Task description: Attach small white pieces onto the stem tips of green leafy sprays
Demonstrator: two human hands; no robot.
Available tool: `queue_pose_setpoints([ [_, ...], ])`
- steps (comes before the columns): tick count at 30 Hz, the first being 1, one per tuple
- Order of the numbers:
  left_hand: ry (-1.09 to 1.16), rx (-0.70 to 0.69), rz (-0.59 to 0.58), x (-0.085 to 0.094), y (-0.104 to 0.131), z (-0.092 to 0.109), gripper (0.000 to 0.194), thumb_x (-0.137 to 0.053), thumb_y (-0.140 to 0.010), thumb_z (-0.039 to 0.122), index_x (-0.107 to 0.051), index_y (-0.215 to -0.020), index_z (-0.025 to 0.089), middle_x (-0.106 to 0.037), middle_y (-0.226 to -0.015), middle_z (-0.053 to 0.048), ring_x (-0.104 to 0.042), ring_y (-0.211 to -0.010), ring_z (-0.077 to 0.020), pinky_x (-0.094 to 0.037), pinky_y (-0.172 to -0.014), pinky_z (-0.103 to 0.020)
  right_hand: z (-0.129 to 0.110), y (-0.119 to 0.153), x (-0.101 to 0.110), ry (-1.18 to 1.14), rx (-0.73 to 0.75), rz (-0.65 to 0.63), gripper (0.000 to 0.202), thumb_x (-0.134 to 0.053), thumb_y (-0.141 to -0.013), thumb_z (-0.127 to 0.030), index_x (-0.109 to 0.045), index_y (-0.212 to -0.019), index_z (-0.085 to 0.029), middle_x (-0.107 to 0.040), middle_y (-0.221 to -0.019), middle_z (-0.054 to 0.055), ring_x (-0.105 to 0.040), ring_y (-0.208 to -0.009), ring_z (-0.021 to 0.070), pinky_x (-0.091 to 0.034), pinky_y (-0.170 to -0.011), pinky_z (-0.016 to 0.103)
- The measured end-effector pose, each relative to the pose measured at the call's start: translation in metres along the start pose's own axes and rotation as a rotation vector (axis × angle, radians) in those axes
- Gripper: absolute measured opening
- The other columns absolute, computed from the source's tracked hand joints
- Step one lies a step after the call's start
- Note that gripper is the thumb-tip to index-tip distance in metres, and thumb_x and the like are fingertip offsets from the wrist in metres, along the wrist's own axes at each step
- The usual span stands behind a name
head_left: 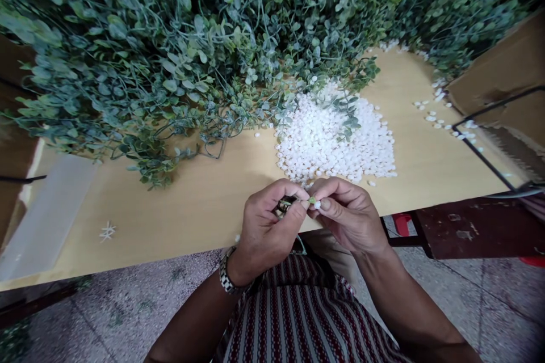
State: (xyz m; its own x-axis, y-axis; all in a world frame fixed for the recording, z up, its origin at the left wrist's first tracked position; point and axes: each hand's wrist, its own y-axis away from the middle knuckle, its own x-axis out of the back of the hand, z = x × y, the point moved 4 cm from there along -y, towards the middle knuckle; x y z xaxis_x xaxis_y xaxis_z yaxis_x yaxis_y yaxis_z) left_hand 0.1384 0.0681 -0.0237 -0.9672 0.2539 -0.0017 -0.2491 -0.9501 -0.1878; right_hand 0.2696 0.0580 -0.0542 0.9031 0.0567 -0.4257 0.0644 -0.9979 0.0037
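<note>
My left hand [272, 224] pinches a thin green artificial stem, and a small green tip [312, 200] of it pokes out between thumb and finger. Fingertips almost meeting it, my right hand [351, 212] is closed on a small white bead-like bud [317, 204] that touches the green tip. Both hands are in front of my lap at the table's near edge. Just beyond them lies a heap of white buds [336, 142], with a leafy sprig resting on top. The rest of the stem is mostly hidden by my left hand.
A large mass of artificial greenery [238, 28] covers the back of the table [191, 210]. Cardboard [502, 68] with a black metal rod stands at right, loose buds beside it. At left lie a translucent sheet [55, 210] and small white sticks [108, 231].
</note>
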Motion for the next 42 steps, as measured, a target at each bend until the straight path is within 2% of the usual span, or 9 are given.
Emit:
queue_pose_setpoints([
  [9, -0.038, -0.050, 0.009, -0.001, -0.002, 0.001, 0.012, -0.056, -0.079, 0.006, -0.060, -0.072, 0.015, -0.061, -0.065, 0.003, -0.054, -0.058, -0.0066, -0.044, -0.055, -0.016, 0.001, 0.002, 0.001, 0.065, -0.013, 0.018, 0.005, -0.069, -0.075, -0.024, -0.066, -0.074, -0.020, -0.060, -0.064, -0.002, -0.054, -0.058, 0.0097, -0.045, -0.055, 0.023],
  [21, -0.052, -0.050, 0.032, -0.002, -0.003, -0.002, 0.012, -0.056, -0.078, 0.005, -0.060, -0.071, 0.015, -0.061, -0.064, 0.002, -0.054, -0.057, -0.0062, -0.045, -0.055, -0.016, 0.001, 0.001, -0.001, 0.099, 0.054, 0.009, 0.003, -0.065, -0.079, -0.018, -0.066, -0.077, -0.020, -0.059, -0.067, -0.002, -0.053, -0.062, 0.0090, -0.042, -0.059, 0.022],
  [31, -0.038, -0.046, 0.045, -0.004, -0.005, -0.005, 0.011, -0.057, -0.078, 0.007, -0.060, -0.069, 0.014, -0.059, -0.062, 0.002, -0.053, -0.057, -0.0063, -0.045, -0.056, -0.016, 0.003, 0.001, -0.001, 0.168, 0.070, 0.035, 0.004, -0.066, -0.079, -0.023, -0.062, -0.077, -0.021, -0.059, -0.066, -0.003, -0.054, -0.061, 0.0098, -0.044, -0.058, 0.023],
  [34, -0.024, -0.019, 0.039, -0.004, -0.007, -0.004, 0.011, -0.057, -0.079, 0.009, -0.060, -0.069, 0.014, -0.059, -0.061, 0.002, -0.053, -0.057, -0.0073, -0.045, -0.055, -0.018, 0.002, 0.000, -0.001, 0.183, 0.122, 0.061, 0.004, -0.065, -0.079, -0.021, -0.062, -0.081, -0.022, -0.058, -0.067, -0.003, -0.054, -0.060, 0.0087, -0.045, -0.058, 0.022],
  [38, 0.013, -0.067, 0.056, 0.009, 0.004, 0.018, 0.009, -0.058, -0.078, 0.007, -0.062, -0.079, 0.015, -0.061, -0.069, 0.000, -0.052, -0.058, -0.0079, -0.042, -0.051, -0.019, -0.008, 0.003, 0.005, 0.126, 0.362, 0.119, 0.007, -0.062, -0.081, -0.021, -0.064, -0.086, -0.024, -0.060, -0.072, -0.002, -0.049, -0.054, 0.0079, -0.040, -0.047, 0.021],
  [39, 0.014, -0.094, 0.021, 0.011, 0.010, 0.024, 0.012, -0.057, -0.079, 0.006, -0.062, -0.081, 0.016, -0.061, -0.070, 0.000, -0.053, -0.059, -0.0083, -0.043, -0.052, -0.019, -0.011, 0.005, 0.009, 0.114, 0.422, 0.152, 0.006, -0.060, -0.082, -0.023, -0.064, -0.086, -0.024, -0.060, -0.073, -0.001, -0.048, -0.053, 0.0083, -0.038, -0.045, 0.021],
  [40, 0.002, -0.123, -0.086, 0.010, 0.017, 0.028, 0.014, -0.054, -0.079, 0.004, -0.061, -0.082, 0.016, -0.060, -0.069, 0.000, -0.053, -0.060, -0.0087, -0.043, -0.053, -0.020, -0.014, 0.008, 0.014, 0.120, 0.467, 0.198, 0.006, -0.059, -0.082, -0.024, -0.064, -0.085, -0.023, -0.059, -0.073, -0.001, -0.047, -0.053, 0.0087, -0.036, -0.044, 0.022],
  [42, -0.060, -0.165, -0.444, -0.003, 0.035, 0.026, 0.016, -0.051, -0.078, 0.003, -0.061, -0.081, 0.016, -0.061, -0.069, -0.001, -0.055, -0.064, -0.0102, -0.045, -0.059, -0.021, -0.019, 0.012, 0.025, 0.227, 0.494, 0.295, 0.007, -0.057, -0.084, -0.024, -0.064, -0.084, -0.022, -0.058, -0.073, 0.000, -0.047, -0.054, 0.0095, -0.036, -0.047, 0.024],
])
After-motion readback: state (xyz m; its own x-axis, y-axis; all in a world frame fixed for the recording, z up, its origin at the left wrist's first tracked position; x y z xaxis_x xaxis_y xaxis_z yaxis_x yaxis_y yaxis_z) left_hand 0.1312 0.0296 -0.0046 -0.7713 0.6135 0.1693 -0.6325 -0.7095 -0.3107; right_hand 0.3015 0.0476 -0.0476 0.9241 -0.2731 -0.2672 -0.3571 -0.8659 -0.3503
